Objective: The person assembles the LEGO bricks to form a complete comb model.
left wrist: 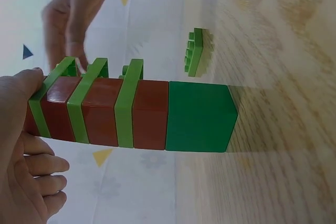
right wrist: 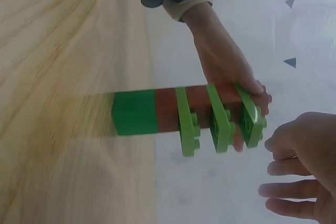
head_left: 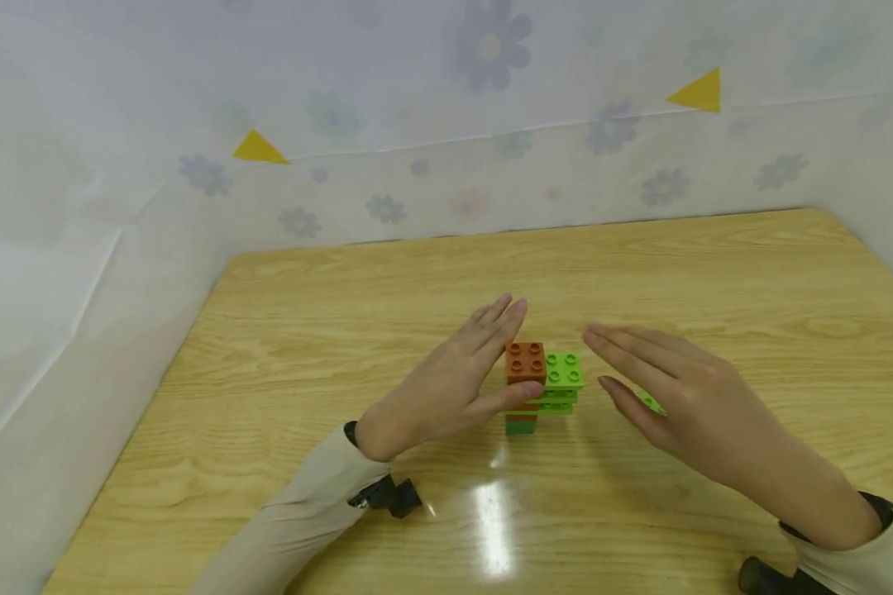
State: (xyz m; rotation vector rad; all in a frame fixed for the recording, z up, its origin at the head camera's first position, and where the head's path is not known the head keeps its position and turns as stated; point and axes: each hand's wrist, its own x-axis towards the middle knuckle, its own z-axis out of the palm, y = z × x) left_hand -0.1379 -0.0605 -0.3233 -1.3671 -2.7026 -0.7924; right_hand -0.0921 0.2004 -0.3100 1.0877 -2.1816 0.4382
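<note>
A tower of toy building bricks [head_left: 525, 364] stands upright on the table. It has a dark green brick [left wrist: 202, 116] at the bottom, then reddish-brown bricks alternating with light green plates [right wrist: 221, 125] that stick out to the right. My left hand [head_left: 450, 380] holds the tower near its top, thumb across the front of the uppermost brown brick and fingers along its far left side. To the right, apart from the tower, my right hand [head_left: 685, 397] hovers with fingers extended and nothing in it. A loose light green plate [left wrist: 194, 53] lies on the table, partly hidden under that hand in the head view.
The wood-grain table [head_left: 327, 330] extends all round the tower. Behind it hangs a pale flowered sheet [head_left: 417, 107] with yellow triangles [head_left: 259, 149]. A black wrist camera [head_left: 398, 496] hangs below the left cuff.
</note>
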